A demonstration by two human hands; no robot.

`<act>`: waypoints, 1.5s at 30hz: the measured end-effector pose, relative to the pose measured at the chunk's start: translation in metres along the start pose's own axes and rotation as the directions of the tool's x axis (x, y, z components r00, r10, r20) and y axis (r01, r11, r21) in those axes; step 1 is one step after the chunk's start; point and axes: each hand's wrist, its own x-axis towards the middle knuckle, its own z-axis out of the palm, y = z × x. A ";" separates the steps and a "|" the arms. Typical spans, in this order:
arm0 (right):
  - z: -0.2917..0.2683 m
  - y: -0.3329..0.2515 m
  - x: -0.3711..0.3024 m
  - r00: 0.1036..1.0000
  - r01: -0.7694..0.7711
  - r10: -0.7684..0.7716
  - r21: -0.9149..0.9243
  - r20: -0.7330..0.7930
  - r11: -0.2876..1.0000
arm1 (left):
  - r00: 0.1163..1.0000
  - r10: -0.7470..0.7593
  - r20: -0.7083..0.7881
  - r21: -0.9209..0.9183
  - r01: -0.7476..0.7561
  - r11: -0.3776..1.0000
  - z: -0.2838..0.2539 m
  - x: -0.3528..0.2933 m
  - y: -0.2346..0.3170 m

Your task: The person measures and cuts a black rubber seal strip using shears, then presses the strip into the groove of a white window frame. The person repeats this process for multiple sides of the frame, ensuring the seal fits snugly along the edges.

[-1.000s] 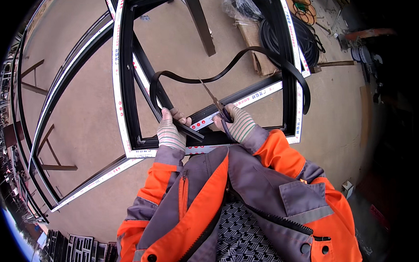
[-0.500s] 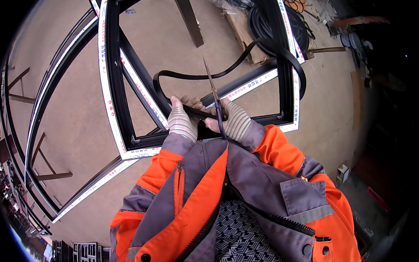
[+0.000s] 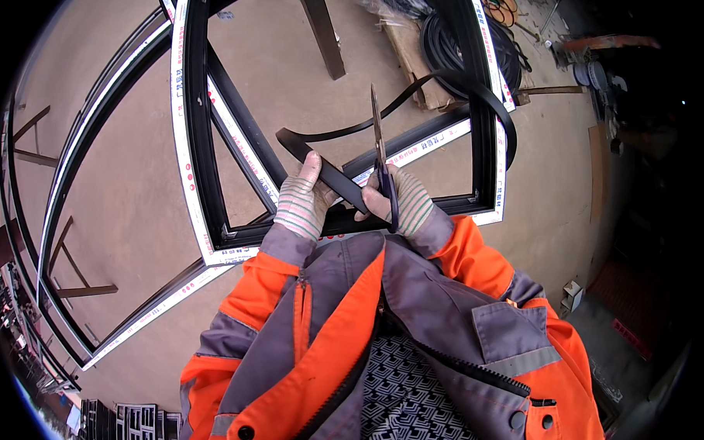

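A flat black rubber strip (image 3: 339, 180) runs slantwise between my gloved hands. My left hand (image 3: 301, 200) pinches it, thumb along its upper face. From there the strip folds back at the far left, then loops off to the right over the frame's side. In my right hand (image 3: 410, 201) is a pair of scissors (image 3: 378, 134), blades pointing away from me and nearly together. The thumb and fingers of that hand also touch the strip's near end. Both hands are over the near side of a black window frame (image 3: 202, 132) with white printed film along its edges.
A second frame with a curved side (image 3: 63, 172) lies at the left, partly beneath the first. Coiled black strip (image 3: 443, 50) rests by a wooden board (image 3: 412, 63) at the far right. A brown metal leg (image 3: 322, 35) stands beyond the frame.
The strip between my hands has turned and now shows its wide face at a steeper slant. The scissors have shifted right and stand straighter. My left thumb has moved onto the strip.
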 end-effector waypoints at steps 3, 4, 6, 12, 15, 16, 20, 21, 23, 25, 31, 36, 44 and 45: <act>0.003 -0.002 0.001 1.000 -0.010 0.011 -0.024 0.008 1.000 | 1.000 0.023 0.003 0.052 -0.023 0.998 -0.003 -0.001 0.003; 0.006 -0.005 0.000 1.000 -0.009 0.009 -0.038 0.000 0.999 | 0.999 0.037 0.004 0.060 -0.038 0.997 -0.003 -0.002 0.003; 0.014 -0.015 -0.003 1.000 -0.005 0.004 -0.065 -0.017 0.998 | 0.999 0.051 -0.013 0.077 -0.050 0.996 -0.002 -0.003 0.002; 0.005 -0.008 0.000 0.999 -0.032 0.029 -0.096 -0.043 0.995 | 0.997 0.069 -0.045 0.145 -0.062 0.988 0.007 -0.006 0.000; 0.005 -0.008 -0.002 0.999 0.014 -0.018 -0.142 -0.027 0.990 | 0.997 0.067 -0.042 0.206 -0.057 0.977 0.008 -0.004 0.000; 0.003 -0.006 -0.002 0.999 -0.031 0.026 -0.165 -0.035 0.986 | 0.997 0.065 -0.049 0.233 -0.052 0.971 0.011 -0.006 0.002; -0.002 0.004 0.000 0.998 -0.030 0.012 -0.281 -0.068 0.959 | 0.994 0.094 -0.050 0.396 -0.067 0.916 0.005 0.002 -0.003; -0.004 0.007 0.000 0.996 -0.009 -0.018 -0.289 -0.092 0.957 | 0.993 0.106 -0.051 0.453 -0.071 0.889 0.006 0.003 -0.003; -0.005 0.012 0.002 0.988 0.031 -0.075 -0.304 -0.132 0.952 | 0.990 0.133 -0.043 0.615 -0.079 0.784 0.008 0.003 -0.001; -0.011 0.014 0.003 0.993 0.005 -0.028 -0.205 -0.112 0.979 | 0.988 0.150 -0.018 0.743 -0.087 0.663 0.011 0.002 0.001; -0.014 0.003 -0.001 0.993 -0.006 -0.013 -0.160 -0.121 0.987 | 0.968 0.228 0.102 0.768 -0.222 0.601 0.014 0.005 -0.009; -0.012 0.012 0.000 0.986 0.039 -0.055 -0.097 -0.160 0.995 | 0.974 0.204 0.096 0.812 -0.195 0.551 0.013 0.009 -0.009; -0.030 0.005 -0.011 0.968 -0.054 -0.015 -0.264 -0.252 0.963 | 0.971 0.236 0.045 0.793 -0.179 0.583 0.013 0.009 -0.014; -0.040 0.006 -0.013 0.958 -0.037 -0.062 -0.334 -0.282 0.942 | 0.967 0.250 0.046 0.802 -0.185 0.568 0.014 0.010 -0.015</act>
